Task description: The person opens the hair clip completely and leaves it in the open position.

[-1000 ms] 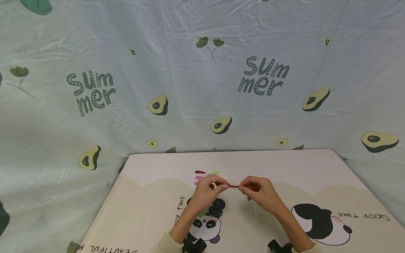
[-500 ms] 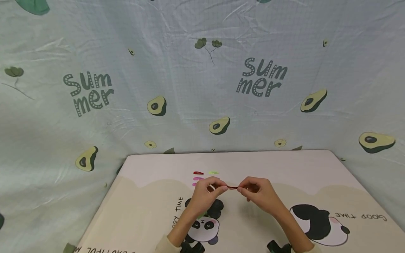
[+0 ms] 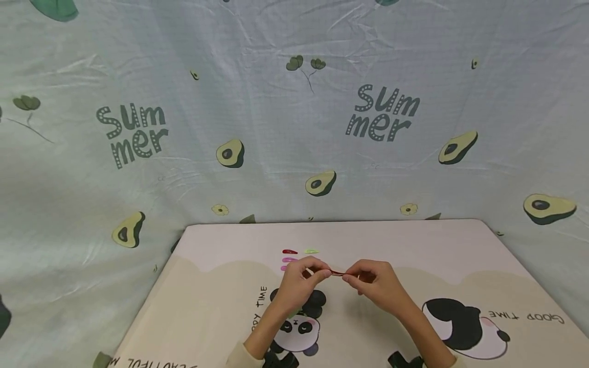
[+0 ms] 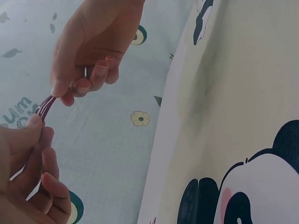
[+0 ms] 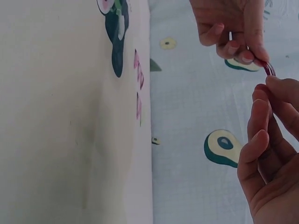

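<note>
Between both hands, held up over the table, is a small dark red snap hair clip [image 3: 338,273]. Thumb and forefinger of my left hand [image 3: 298,283] pinch one end of it. The thumb and forefinger of my right hand [image 3: 378,285] pinch the opposite end. In the left wrist view the clip [image 4: 45,106] shows narrow slits along its length and a slight bend. Fingertips cover both its ends, and a short middle stretch of the clip [image 5: 269,70] shows in the right wrist view.
Behind the left hand, a red hair clip [image 3: 290,251], a light green clip [image 3: 311,251] and pink clips [image 3: 289,259] lie on the table. The table mat [image 3: 221,296] bears printed pandas and lettering. An avocado-print curtain [image 3: 276,112] hangs beyond the table's back edge.
Both hands stay almost in place with the hair clip between them. The right hand has shifted slightly left and down, and the clip slants a little more.
</note>
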`<state>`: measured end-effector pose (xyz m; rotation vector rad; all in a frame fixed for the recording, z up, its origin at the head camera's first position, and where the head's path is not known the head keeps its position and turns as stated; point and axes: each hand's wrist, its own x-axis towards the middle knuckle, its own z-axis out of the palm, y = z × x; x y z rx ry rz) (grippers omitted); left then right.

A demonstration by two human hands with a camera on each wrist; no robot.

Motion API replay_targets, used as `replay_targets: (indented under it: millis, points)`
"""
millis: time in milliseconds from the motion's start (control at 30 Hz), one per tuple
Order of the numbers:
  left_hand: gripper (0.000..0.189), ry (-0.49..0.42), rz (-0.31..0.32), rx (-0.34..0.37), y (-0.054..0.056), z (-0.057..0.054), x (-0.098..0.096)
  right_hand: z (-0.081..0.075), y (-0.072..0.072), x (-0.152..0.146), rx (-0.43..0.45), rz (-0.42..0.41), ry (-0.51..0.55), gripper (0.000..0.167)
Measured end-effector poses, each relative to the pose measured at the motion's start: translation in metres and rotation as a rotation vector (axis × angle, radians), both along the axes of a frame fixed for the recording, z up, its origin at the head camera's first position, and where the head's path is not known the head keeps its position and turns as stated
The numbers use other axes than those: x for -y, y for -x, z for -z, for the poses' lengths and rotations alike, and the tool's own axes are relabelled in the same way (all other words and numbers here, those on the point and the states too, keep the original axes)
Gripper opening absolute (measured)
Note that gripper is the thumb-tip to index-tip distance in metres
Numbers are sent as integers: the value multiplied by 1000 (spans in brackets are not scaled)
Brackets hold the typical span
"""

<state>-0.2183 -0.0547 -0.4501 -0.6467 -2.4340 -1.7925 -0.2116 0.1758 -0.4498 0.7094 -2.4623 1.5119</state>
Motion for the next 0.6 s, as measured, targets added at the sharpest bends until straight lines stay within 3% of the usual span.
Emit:
replay_targets:
  millis: [300,600]
  points:
    - [10,-14,10,-5,2,0,0,2,-1,1,-91,21,-2,8]
    - [8,-32,-23,-55,0,2,-4,5,-2,3,-175,35,23,16]
